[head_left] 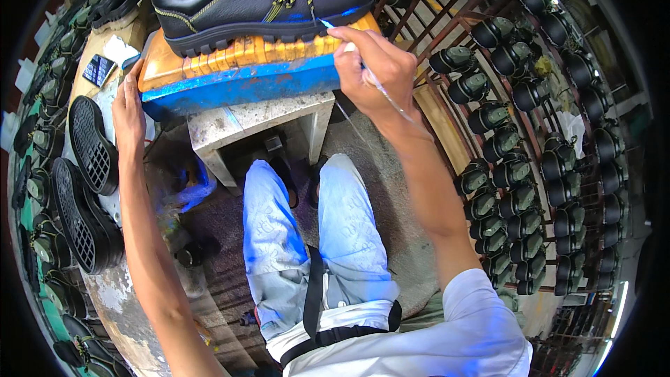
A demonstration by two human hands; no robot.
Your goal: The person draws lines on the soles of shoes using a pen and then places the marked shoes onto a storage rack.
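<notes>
A black leather shoe with a thick black tread sole and yellow-and-black laces (230, 5) is set sideways, toe to the right, on an orange block with a ribbed edge (262, 50). The tip of a slim, pen-like tool (326, 24) is directed at the lower side of the shoe, near the sole; whether contact is made cannot be told. The tool is pinched between thumb and index finger of the right hand (377, 73), the remaining fingers being curled toward the palm. The right wrist is slightly bent, and the forearm is slanted up and leftward from the white-sleeved shoulder. A thin pale cord (394, 102) is seen along the wrist.

The left hand (130, 113) is laid at the left end of the block and the blue base (241, 87) beneath it, its fingers extended upward and held close together; the forearm is raised almost straight. The base is carried by a low, grey-white table (258, 117). Black rubber soles with grid-patterned recesses (94, 143) lie left of the left forearm. At right, black-toed shoes (513, 146) are ranged in rows on a reddish-brown rack.
</notes>
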